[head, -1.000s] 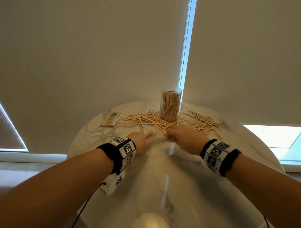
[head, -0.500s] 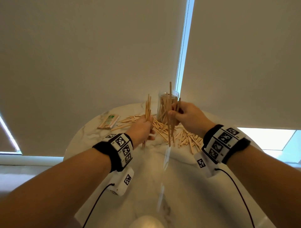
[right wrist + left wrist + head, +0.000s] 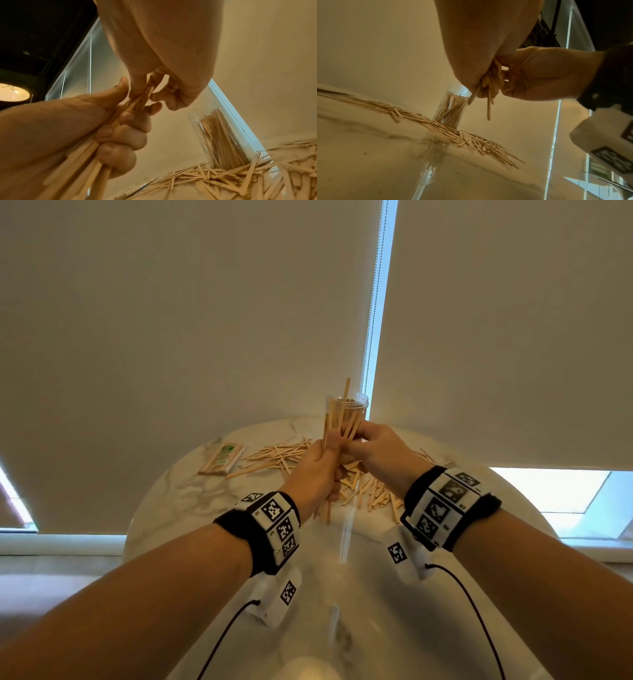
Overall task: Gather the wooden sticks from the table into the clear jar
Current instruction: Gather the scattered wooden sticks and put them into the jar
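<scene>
1. We stand at a round marble table (image 3: pixel 191 498) pushed against pale roller blinds (image 3: pixel 171 320); its near edge is bare under our forearms, and daylight shows at the window to the right.

2. Nearest us, both hands are now lifted off the tabletop and meet above its middle. A second ago they lay flat on the marble raking sticks together; half a second ago each held its own small bunch, apart.

3. Our left hand (image 3: pixel 317 470) is fisted round a bundle of wooden sticks (image 3: pixel 334 419), held roughly upright, with ends poking out above and below the fist. In the right wrist view the curled fingers (image 3: pixel 120 136) clamp the bunch tightly.

4. Our right hand (image 3: pixel 375 451) pinches the upper part of the same bundle, thumb and fingertips closed on it. We judge the two bunches have just been merged and are being squared up for one drop.

5. Beyond the hands, loose sticks (image 3: pixel 274 455) lie scattered across the middle of the table, on both sides of the jar, so much gathering remains.

6. A wrapped pack of sticks (image 3: pixel 222 458) sits towards the left edge.

7. Farthest, near the far edge, the clear jar (image 3: pixel 452 106) stands upright, lid off, already fairly full of sticks; the bundle hangs just in front of its mouth, not yet inside.
</scene>
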The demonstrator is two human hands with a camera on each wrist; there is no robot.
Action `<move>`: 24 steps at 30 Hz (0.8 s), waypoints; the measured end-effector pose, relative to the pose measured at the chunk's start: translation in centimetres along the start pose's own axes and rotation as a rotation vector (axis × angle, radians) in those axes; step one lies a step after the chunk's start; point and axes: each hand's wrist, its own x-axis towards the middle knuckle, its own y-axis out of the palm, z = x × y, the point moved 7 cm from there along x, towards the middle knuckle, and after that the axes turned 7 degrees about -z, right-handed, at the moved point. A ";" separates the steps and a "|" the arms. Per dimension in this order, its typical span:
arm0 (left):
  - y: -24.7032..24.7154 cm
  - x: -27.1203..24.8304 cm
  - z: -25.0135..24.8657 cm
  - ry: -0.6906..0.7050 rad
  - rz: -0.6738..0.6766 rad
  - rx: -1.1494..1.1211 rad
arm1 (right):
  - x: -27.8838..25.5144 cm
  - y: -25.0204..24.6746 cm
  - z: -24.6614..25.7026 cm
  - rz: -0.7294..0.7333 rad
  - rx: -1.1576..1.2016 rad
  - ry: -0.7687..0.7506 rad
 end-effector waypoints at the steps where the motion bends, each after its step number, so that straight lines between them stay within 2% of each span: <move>1: 0.0 -0.2 -0.2 0.007 0.020 0.017 | 0.0 -0.2 0.1 -0.018 -0.059 -0.019; 4: -0.5 -0.3 -0.2 0.005 0.062 0.105 | -0.1 -0.8 -0.3 -0.003 -0.100 0.032; 7: -0.8 -1.0 0.8 -0.038 0.128 0.266 | 0.1 -2.2 0.2 -0.063 0.163 0.131; 8: -0.8 -1.3 1.3 -0.048 0.151 0.357 | 0.2 -2.8 0.5 -0.108 0.171 0.129; 10: -0.6 -1.8 2.0 -0.043 0.192 0.495 | 0.4 -3.2 1.3 -0.130 -0.012 0.082; 14: 0.9 -2.4 1.1 0.032 0.246 0.559 | -0.8 0.2 -0.2 0.207 -0.480 0.111; 15: 1.1 -2.3 0.7 0.058 0.235 0.600 | -1.0 0.4 -0.4 0.214 -0.547 0.112; 17: 1.4 -2.3 0.0 0.117 0.213 0.694 | -0.7 -0.1 -0.1 0.121 -0.525 0.068; 18: 1.5 -2.2 -0.1 0.128 0.213 0.708 | -0.5 -0.3 0.0 0.086 -0.487 0.062; 22: 2.0 -2.3 0.8 -0.002 0.290 0.503 | -0.7 0.6 -1.3 0.164 -0.440 0.125; 24: 1.1 -2.1 0.5 -0.013 0.238 0.378 | -0.3 0.0 -1.6 0.076 -0.312 0.118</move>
